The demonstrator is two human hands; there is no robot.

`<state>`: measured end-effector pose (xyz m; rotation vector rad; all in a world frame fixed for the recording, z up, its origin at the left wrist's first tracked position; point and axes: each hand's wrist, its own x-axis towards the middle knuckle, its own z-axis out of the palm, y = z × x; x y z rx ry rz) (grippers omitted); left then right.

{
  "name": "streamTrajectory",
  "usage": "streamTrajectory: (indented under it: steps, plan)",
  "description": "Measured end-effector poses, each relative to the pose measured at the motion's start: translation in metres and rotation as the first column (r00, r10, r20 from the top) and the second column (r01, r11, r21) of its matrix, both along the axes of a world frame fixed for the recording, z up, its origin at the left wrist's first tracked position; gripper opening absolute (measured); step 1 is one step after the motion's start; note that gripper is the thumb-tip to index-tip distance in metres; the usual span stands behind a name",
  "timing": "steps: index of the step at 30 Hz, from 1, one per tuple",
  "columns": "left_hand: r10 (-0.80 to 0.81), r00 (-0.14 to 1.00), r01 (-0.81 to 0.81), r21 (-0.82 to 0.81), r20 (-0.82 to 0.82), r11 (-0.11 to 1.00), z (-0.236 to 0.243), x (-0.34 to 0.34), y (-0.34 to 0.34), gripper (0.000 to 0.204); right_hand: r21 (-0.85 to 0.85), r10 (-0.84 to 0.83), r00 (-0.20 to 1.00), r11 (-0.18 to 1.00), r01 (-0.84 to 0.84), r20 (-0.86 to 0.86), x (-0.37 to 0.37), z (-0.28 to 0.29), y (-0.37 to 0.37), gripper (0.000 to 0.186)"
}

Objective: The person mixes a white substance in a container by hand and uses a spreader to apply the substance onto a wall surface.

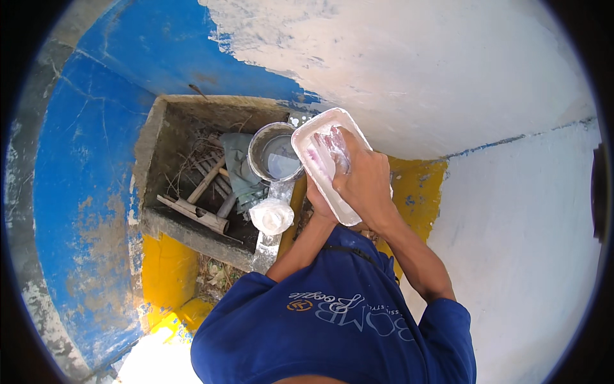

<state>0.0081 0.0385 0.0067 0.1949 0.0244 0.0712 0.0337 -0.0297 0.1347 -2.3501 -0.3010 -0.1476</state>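
Observation:
A white, paste-smeared plastic tub [350, 216] is held tilted before my chest. My left hand [318, 201] grips it from below on its left side, the fingers mostly hidden beneath it. Reaching into the tub from the right, my right hand [366, 176] has its fingers closed at a shiny, flat, see-through purplish piece [331, 142]. Its kind is not clear. White paste with a purple streak coats the tub's inside. Just left of the tub stands a round bucket [254, 168] with greyish water in it.
A white, paste-covered bag or lump [272, 216] rests on the ledge by the bucket. The concrete trough [192, 225] holds sticks, pipe pieces, a split bamboo length [195, 212] and a grey-green cloth [240, 169]. Ahead, the blue wall [160, 38] meets white-coated wall [409, 64].

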Motion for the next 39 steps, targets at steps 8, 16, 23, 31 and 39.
streamTrajectory:
  steps: [8,16,23,31,39]
  plan:
    - [-0.093,0.995,0.093,0.001,-0.030,0.996,-0.009,-0.001,0.001,0.064,0.076,0.029,0.999,0.997,-0.032,0.035,0.004,-0.001,-0.005,0.050]
    - [-0.069,0.995,0.071,0.024,-0.068,0.997,0.008,-0.002,0.000,0.059,-0.034,-0.028,0.999,0.999,0.028,0.019,0.010,0.008,-0.021,0.052]
    - [-0.179,0.958,0.246,-0.325,0.222,0.913,-0.011,0.001,0.003,0.059,-0.153,0.051,0.980,0.988,-0.022,0.192,0.004,-0.006,-0.016,0.054]
    - [-0.022,0.997,0.027,0.076,-0.071,0.997,-0.005,-0.001,0.006,0.060,0.067,0.098,0.995,0.993,-0.099,0.017,-0.004,-0.001,-0.002,0.048]
    - [0.009,0.999,-0.006,0.115,-0.031,0.993,-0.002,-0.003,0.007,0.057,0.028,0.027,1.000,0.999,-0.026,-0.007,0.000,-0.001,-0.001,0.047]
